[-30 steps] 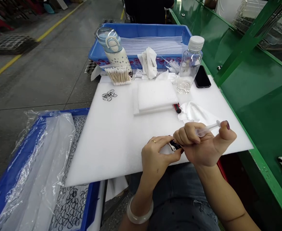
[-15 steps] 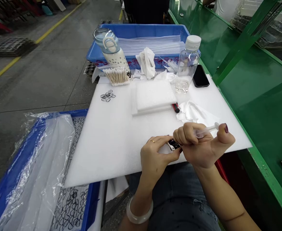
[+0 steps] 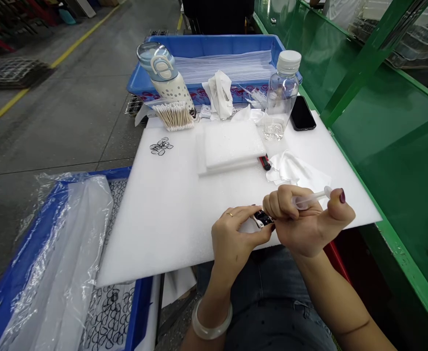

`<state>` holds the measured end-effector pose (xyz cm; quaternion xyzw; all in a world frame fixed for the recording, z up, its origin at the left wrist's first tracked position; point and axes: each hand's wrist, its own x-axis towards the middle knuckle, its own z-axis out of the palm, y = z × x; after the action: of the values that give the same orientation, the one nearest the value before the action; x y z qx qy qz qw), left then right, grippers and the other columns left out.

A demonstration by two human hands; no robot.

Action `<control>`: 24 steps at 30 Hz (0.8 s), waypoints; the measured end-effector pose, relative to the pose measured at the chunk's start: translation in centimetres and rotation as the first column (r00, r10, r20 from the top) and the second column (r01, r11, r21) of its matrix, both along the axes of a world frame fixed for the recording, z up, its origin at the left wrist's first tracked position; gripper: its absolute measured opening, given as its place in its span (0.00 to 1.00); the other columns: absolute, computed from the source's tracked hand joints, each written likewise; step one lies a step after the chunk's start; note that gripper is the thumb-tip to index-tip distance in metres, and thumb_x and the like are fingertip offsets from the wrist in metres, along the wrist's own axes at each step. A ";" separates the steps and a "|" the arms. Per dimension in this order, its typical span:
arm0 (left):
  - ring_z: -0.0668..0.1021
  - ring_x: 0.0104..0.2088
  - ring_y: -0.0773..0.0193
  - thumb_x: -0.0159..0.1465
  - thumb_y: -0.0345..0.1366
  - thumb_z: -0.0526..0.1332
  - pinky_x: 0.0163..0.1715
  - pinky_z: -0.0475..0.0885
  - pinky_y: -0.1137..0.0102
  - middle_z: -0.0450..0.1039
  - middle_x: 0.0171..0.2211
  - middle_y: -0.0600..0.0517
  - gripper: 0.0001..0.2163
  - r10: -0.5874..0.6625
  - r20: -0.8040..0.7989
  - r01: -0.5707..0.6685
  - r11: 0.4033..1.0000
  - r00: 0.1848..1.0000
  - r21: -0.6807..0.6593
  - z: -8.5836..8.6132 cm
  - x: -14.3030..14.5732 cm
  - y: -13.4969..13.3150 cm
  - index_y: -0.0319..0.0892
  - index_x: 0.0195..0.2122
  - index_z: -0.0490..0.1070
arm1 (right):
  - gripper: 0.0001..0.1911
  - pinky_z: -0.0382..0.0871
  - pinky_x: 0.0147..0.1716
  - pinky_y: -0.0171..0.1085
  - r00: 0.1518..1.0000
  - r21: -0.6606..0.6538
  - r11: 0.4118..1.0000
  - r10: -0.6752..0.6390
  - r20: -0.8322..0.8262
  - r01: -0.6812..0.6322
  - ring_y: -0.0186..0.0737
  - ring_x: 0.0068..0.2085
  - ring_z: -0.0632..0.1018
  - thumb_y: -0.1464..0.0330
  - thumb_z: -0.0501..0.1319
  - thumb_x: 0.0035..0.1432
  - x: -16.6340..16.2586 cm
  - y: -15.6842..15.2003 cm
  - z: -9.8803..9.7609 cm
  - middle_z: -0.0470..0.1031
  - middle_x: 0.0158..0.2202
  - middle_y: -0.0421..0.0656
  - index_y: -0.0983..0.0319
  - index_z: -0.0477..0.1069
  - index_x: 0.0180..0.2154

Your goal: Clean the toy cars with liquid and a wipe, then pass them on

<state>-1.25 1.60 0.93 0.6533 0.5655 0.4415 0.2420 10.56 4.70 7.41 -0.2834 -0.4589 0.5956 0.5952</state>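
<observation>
Between the thumb and fingers of my left hand (image 3: pixel 234 239) is a small black-and-white toy car (image 3: pixel 262 219), held just above the near edge of the white foam board (image 3: pixel 163 219). My right hand (image 3: pixel 301 222) is wrapped round a clear plastic syringe (image 3: pixel 305 201), with the thumb against the end of its plunger. The syringe's tip is hidden behind my right fingers, close beside the car, so I cannot tell whether it touches. A crumpled white tissue (image 3: pixel 296 168) lies beyond my right hand.
Stacked foam sheets (image 3: pixel 234 146), a red-black cutter (image 3: pixel 264 162), cotton swabs (image 3: pixel 175 116), black rings (image 3: pixel 161 146), a clear bottle (image 3: pixel 280 97), a tumbler (image 3: pixel 168 78) and a phone (image 3: pixel 302 113) are on the board. Blue trays (image 3: pixel 141 312) stand left and behind. A green wall (image 3: pixel 389 161) borders the right.
The view has shifted slightly. Both hands keep nearly the same pose on the toy car and the syringe.
</observation>
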 end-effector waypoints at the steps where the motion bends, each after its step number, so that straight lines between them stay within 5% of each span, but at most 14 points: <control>1: 0.81 0.36 0.58 0.50 0.32 0.71 0.39 0.77 0.62 0.82 0.35 0.52 0.11 0.000 0.000 0.000 1.000 1.000 0.000 0.0 0.0 0.0 0.44 0.36 0.80 | 0.34 0.44 0.18 0.37 1.000 0.003 1.000 -0.009 0.003 0.009 0.31 0.16 0.50 0.37 0.45 0.55 0.0 0.0 0.0 0.41 0.13 0.35 0.58 0.48 0.15; 11: 0.81 0.36 0.57 0.49 0.32 0.72 0.38 0.77 0.62 0.82 0.36 0.51 0.12 0.008 0.003 -0.008 1.000 1.000 -0.002 -0.3 0.0 -0.1 0.43 0.36 0.80 | 0.35 0.45 0.18 0.37 0.996 0.000 0.997 -0.077 0.048 0.077 0.31 0.17 0.50 0.37 0.43 0.56 -0.4 -0.2 0.0 0.43 0.13 0.36 0.58 0.48 0.15; 17: 0.81 0.36 0.56 0.49 0.32 0.73 0.38 0.77 0.61 0.82 0.36 0.52 0.13 0.013 -0.006 -0.013 0.999 1.000 -0.032 -0.2 0.0 -0.2 0.44 0.36 0.80 | 0.33 0.48 0.19 0.37 0.983 -0.008 0.998 -0.067 0.174 0.069 0.33 0.19 0.54 0.40 0.51 0.58 -0.1 -0.9 0.7 0.48 0.16 0.37 0.59 0.52 0.17; 20: 0.81 0.37 0.56 0.48 0.33 0.74 0.39 0.78 0.61 0.82 0.37 0.51 0.15 0.011 0.015 -0.011 1.000 1.000 -0.016 -0.3 0.0 -0.2 0.43 0.38 0.80 | 0.32 0.55 0.23 0.38 0.961 0.147 0.967 -0.230 0.153 0.208 0.35 0.22 0.58 0.41 0.48 0.62 0.6 0.1 3.7 0.51 0.20 0.39 0.59 0.52 0.20; 24: 0.82 0.39 0.56 0.48 0.34 0.74 0.42 0.78 0.60 0.82 0.39 0.51 0.16 -0.016 0.012 0.016 1.000 1.000 0.010 -0.7 -0.1 -0.3 0.44 0.40 0.80 | 0.29 0.58 0.27 0.37 0.917 0.381 0.835 -0.373 -0.142 0.398 0.35 0.25 0.60 0.50 0.36 0.69 -0.9 5.8 5.5 0.50 0.25 0.39 0.58 0.53 0.22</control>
<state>-1.33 1.29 0.27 0.6563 0.5565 0.4463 0.2459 9.71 10.49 12.89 -0.2230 -0.4862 0.3649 0.7620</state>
